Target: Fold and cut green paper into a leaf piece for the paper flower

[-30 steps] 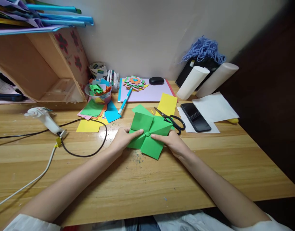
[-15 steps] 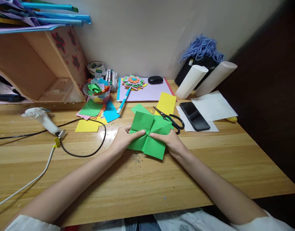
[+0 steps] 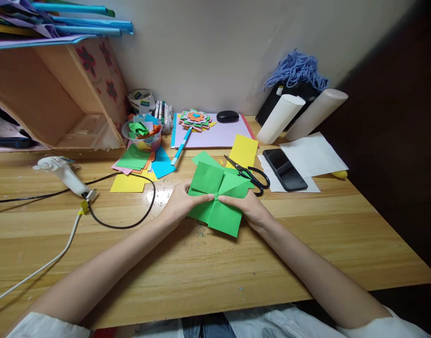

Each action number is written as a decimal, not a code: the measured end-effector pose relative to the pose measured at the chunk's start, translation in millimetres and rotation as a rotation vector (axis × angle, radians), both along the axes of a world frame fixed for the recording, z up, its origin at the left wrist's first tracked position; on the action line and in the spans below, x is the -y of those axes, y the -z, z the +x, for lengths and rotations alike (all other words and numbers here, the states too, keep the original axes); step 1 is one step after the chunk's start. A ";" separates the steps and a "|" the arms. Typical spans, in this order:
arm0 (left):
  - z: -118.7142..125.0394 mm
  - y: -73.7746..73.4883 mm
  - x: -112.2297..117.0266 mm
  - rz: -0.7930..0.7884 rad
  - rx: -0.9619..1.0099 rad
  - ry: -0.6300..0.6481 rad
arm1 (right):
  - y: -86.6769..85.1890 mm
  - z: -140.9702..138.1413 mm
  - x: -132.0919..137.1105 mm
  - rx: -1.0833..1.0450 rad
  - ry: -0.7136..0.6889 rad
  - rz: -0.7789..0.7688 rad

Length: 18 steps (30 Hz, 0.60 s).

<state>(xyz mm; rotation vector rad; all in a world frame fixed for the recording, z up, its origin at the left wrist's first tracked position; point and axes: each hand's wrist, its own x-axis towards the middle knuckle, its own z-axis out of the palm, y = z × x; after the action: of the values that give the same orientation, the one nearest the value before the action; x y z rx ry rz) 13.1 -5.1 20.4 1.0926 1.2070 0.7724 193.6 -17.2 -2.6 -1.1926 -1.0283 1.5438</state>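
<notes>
Box (image 3: 96, 84) stands open-fronted at far left, beside a clear tub (image 3: 154, 144) heaped with coloured scraps (image 3: 138, 129); then the left hand (image 3: 180, 202), grip clamped on the folded green paper (image 3: 218, 212), which lies directly between both hands over the desk (image 3: 201, 281), neither nearer, without a clear long axis; lastly the right hand (image 3: 252, 206), its grip clamped on the opposite side.

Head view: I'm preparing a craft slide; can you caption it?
Left hand and right hand hold folded green paper, thumbs near its centre, scissors just beyond.
</notes>
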 end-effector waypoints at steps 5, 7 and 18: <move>-3.8 0.3 -4.5 0.100 -0.070 0.051 | -12.3 23.2 -12.3 0.154 -0.094 -0.039; -4.9 -0.3 -5.5 0.108 -0.083 0.127 | -15.0 31.1 -16.5 0.188 -0.117 -0.056; -10.7 8.2 -15.4 0.248 0.061 -0.318 | -3.1 32.0 -22.5 0.116 0.068 0.004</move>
<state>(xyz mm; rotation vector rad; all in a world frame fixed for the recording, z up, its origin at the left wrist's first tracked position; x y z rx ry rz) 2.4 10.3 12.2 1.0796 1.2733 1.2176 225.6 5.4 0.5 -1.3139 -1.0550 1.4327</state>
